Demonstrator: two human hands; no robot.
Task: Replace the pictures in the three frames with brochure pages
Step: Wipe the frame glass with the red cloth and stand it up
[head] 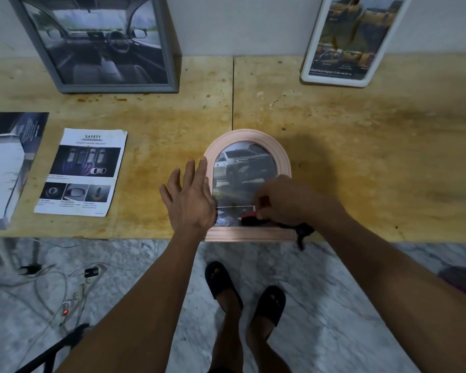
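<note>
A pink arched frame [281, 157] lies flat at the table's front edge, showing a page with a silver car. My left hand [190, 196] rests flat on the frame's left side, fingers spread. My right hand [283, 199] is closed around a small red and black object [249, 218] over the frame's lower part; I cannot tell what the object is. A grey frame [170, 63] with a car-interior picture leans on the wall at back left. A white frame [310, 65] with a yellow-toned car page leans at back right.
A loose "SAFETY" brochure page [86, 170] lies left of the arched frame, and a brochure booklet [8, 162] sits at the far left. The wooden table [361, 157] has a seam down its middle. Cables and a power strip [73, 294] lie on the marble floor.
</note>
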